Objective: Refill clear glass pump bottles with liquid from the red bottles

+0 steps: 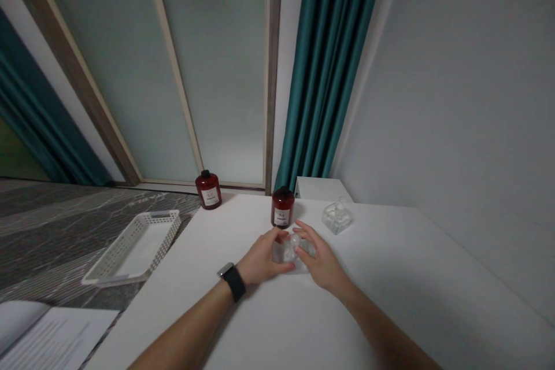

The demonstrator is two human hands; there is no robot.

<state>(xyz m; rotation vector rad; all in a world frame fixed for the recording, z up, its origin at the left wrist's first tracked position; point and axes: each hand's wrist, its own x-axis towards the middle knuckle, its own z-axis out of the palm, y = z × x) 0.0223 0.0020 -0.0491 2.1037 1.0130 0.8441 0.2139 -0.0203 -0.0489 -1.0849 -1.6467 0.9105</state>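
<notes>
Looks like a home, w/ teal curtains [333, 63] & frosted-glass pnls [221, 81].

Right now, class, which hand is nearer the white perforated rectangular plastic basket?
Left. The left hand is right of the basket; the right hand is farther right, beyond the left.

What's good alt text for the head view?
Left hand and right hand hold a clear container at a white table. Just beyond it stands a red bottle; another red bottle is farther left, a second clear container is to the right, and a white basket lies left of the table.
</notes>
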